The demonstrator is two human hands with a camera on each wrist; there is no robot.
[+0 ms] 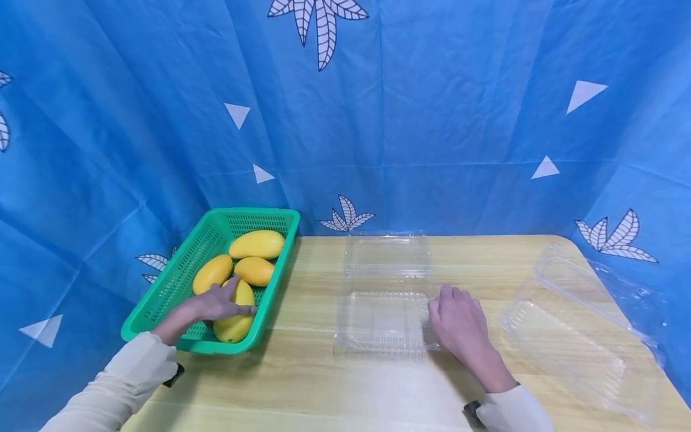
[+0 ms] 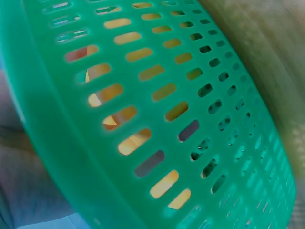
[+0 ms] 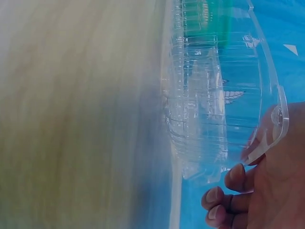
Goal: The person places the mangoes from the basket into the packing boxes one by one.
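Observation:
In the head view, a green plastic basket (image 1: 210, 347) holds several yellow mangoes (image 1: 256, 245). My left hand (image 1: 216, 302) reaches inside and grips the mango (image 1: 233, 329) nearest the front, thumb and fingers spread across it. From the left wrist view, the slotted basket wall (image 2: 62, 143) hides most of that grip. An unfolded clear plastic clamshell box (image 1: 384, 318) lies at the middle of the table, its lid (image 1: 387, 255) tipped back toward the curtain. My right hand (image 1: 461, 324) pinches the box's right rim, seen closer at the rim tab (image 3: 281, 119) in the right wrist view.
More clear plastic boxes (image 1: 572, 351) lie along the right edge of the wooden table (image 1: 291, 390), partly overhanging it. A blue patterned curtain (image 1: 442, 120) encloses the back and both sides. The basket stands at the table's left edge.

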